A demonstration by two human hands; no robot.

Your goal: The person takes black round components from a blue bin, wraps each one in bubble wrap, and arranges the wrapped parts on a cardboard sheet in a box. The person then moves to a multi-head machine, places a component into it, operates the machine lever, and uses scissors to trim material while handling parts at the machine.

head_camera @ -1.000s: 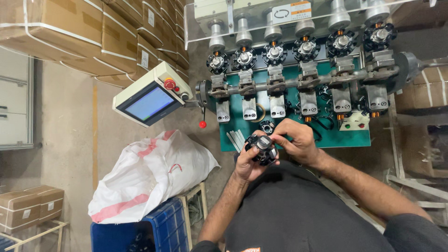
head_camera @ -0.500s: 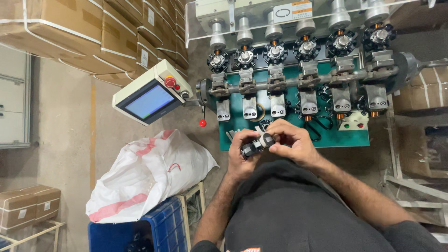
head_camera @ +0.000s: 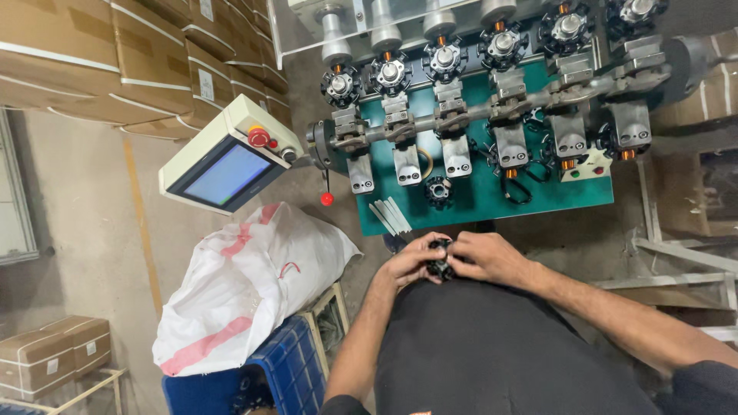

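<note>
Machinery fills the far side of what we see: a green-bedded winding machine [head_camera: 538,196] with a row of black star-shaped cores [head_camera: 444,60] on spindles above grey clamp blocks. To the far left we see stacked cardboard boxes [head_camera: 92,54]. A white sack with red stripes [head_camera: 246,284] slumps at the near left, resting on a blue crate [head_camera: 284,376]. Between the boxes and the machine hangs a cream control box [head_camera: 231,157] with a blue screen and a red button; a red knob [head_camera: 327,199] dangles just beside it. A loose black core [head_camera: 439,189] lies on the green bed, with pale strips [head_camera: 390,215] to its left.

Near the body, our left hand [head_camera: 407,265] and right hand [head_camera: 492,257] meet, fingers curled and pinching a small black part [head_camera: 441,260] between them, just in front of the machine's near edge.
</note>
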